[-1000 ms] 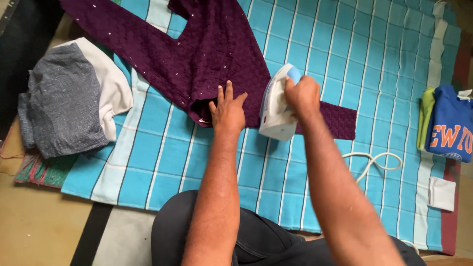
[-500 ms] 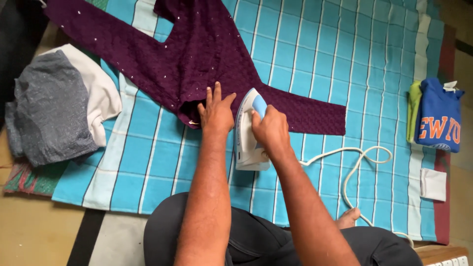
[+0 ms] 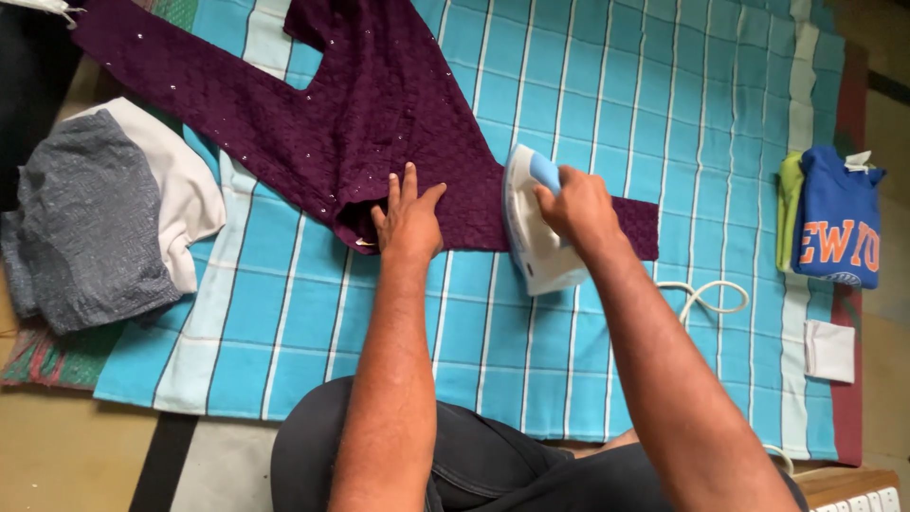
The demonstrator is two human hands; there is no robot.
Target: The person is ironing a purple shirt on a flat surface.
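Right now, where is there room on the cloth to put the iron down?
Bare striped cloth lies above the iron, between the purple garment and the folded clothes. Another patch sits below the left hand. It is crowded by the grey pile.

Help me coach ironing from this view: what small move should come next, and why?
Probably glide the iron rightward along the purple garment's lower strip. The right hand grips its handle, the left hand lies flat pinning the cloth beside it, and the strip's right end lies uncovered on the striped blue sheet.
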